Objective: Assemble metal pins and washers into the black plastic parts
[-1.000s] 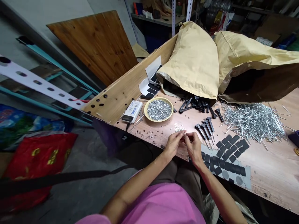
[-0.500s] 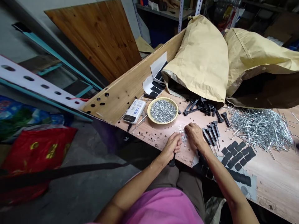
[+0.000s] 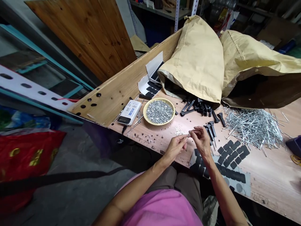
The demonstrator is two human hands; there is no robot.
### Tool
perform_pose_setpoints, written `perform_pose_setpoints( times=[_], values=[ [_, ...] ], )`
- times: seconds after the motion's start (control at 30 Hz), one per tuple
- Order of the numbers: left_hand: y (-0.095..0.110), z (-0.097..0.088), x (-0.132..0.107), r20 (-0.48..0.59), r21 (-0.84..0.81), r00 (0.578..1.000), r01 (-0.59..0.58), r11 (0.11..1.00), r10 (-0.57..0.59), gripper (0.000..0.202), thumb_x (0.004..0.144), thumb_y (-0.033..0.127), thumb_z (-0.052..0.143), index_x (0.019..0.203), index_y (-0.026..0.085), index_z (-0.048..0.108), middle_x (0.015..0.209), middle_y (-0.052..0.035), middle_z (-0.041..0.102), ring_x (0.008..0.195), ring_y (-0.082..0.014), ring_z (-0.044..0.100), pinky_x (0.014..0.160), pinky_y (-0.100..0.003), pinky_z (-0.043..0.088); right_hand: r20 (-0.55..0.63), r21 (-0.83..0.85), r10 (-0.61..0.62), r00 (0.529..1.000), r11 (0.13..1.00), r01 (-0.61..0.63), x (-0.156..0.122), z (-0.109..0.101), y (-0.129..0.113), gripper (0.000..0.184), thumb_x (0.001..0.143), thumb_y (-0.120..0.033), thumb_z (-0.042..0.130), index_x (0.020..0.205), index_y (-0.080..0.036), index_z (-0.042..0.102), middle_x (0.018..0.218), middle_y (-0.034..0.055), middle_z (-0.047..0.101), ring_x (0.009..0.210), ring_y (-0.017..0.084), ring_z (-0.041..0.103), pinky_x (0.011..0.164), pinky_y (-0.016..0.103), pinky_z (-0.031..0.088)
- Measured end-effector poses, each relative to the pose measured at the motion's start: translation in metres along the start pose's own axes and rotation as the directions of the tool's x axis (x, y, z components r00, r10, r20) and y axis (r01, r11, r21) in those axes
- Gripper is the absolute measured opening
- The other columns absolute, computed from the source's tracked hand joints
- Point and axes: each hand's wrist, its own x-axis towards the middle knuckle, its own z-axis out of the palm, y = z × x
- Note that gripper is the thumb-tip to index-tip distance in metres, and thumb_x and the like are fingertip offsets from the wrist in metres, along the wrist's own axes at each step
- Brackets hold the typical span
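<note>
My left hand [image 3: 176, 145] and my right hand [image 3: 201, 140] meet above the table's front edge, both closed in a pinch. A small, thin piece between their fingertips is too small to name. Just beyond the left fingers lies a little pile of ring-like metal nuts [image 3: 180, 131]. The yellow bowl [image 3: 145, 118] behind it is full of similar shiny bits. Beside my right hand several black T-shaped plastic parts with metal rods through them [image 3: 211, 129] lie side by side.
Two paper sacks [image 3: 196, 59] lie at the back, with loose black parts [image 3: 204, 106] at one mouth. A heap of long metal pins [image 3: 255, 127] lies right. A white power bank [image 3: 129, 112] sits left of the bowl. Black pads on a sheet [image 3: 231, 171] lie at the front edge.
My right hand has lifted off the nut pile and come to my left fingertips. My left hand has risen slightly; the black part seen below it is no longer visible. The view has shifted slightly.
</note>
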Motion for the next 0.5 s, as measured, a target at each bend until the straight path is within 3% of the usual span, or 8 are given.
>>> perform_pose_setpoints(
  times=[0.17, 0.3, 0.37, 0.43, 0.5],
  values=[
    [0.001, 0.007, -0.008, 0.046, 0.033, 0.997, -0.062, 0.998, 0.06, 0.059, 0.069, 0.052, 0.065, 0.109, 0.009, 0.065, 0.051, 0.008, 0.042, 0.039, -0.0016, 0.023, 0.038, -0.019, 0.011, -0.064, 0.013, -0.066, 0.996, 0.998, 0.067, -0.014, -0.006, -0.008, 0.021, 0.077, -0.031, 0.064, 0.091, -0.022, 0.05, 0.079, 0.0016, 0.069, 0.071, 0.015, 0.068, 0.069, 0.03, 0.056],
    [0.001, 0.011, -0.013, 0.098, 0.024, 0.995, -0.01, 1.0, 0.007, 0.061, 0.068, 0.053, 0.066, 0.111, 0.01, 0.064, 0.051, 0.008, 0.043, 0.037, -0.0012, 0.021, 0.038, -0.019, 0.01, -0.087, -0.147, -0.242, 0.966, 0.962, 0.228, -0.025, -0.015, -0.009, 0.016, 0.082, -0.027, 0.059, 0.096, -0.023, 0.052, 0.081, 0.0017, 0.069, 0.072, 0.015, 0.069, 0.068, 0.03, 0.057],
    [0.0, 0.013, -0.014, 0.116, 0.033, 0.993, 0.002, 0.999, -0.006, 0.061, 0.068, 0.053, 0.066, 0.111, 0.01, 0.065, 0.051, 0.008, 0.043, 0.037, -0.0013, 0.02, 0.038, -0.019, 0.01, -0.036, -0.32, -0.407, 0.913, 0.87, 0.375, -0.031, -0.02, -0.009, 0.014, 0.085, -0.022, 0.056, 0.098, -0.023, 0.055, 0.086, 0.0032, 0.07, 0.076, 0.016, 0.069, 0.071, 0.03, 0.057],
    [-0.001, 0.014, -0.016, 0.108, 0.077, 0.994, -0.031, 0.997, 0.023, 0.059, 0.068, 0.052, 0.065, 0.109, 0.01, 0.066, 0.049, 0.0079, 0.042, 0.038, -0.0019, 0.021, 0.039, -0.019, 0.011, 0.086, -0.463, -0.56, 0.824, 0.71, 0.531, -0.037, -0.026, -0.01, 0.015, 0.086, -0.017, 0.053, 0.099, -0.022, 0.059, 0.09, 0.0051, 0.071, 0.085, 0.017, 0.068, 0.077, 0.032, 0.056],
    [-0.002, 0.015, -0.018, 0.102, 0.13, 0.993, -0.071, 0.989, 0.058, 0.056, 0.069, 0.05, 0.065, 0.108, 0.011, 0.067, 0.047, 0.008, 0.041, 0.039, -0.0026, 0.023, 0.04, -0.019, 0.012, 0.183, -0.521, -0.629, 0.755, 0.589, 0.618, -0.042, -0.032, -0.013, 0.019, 0.087, -0.014, 0.05, 0.099, -0.021, 0.063, 0.091, 0.0064, 0.071, 0.09, 0.018, 0.067, 0.08, 0.033, 0.055]
  ],
)
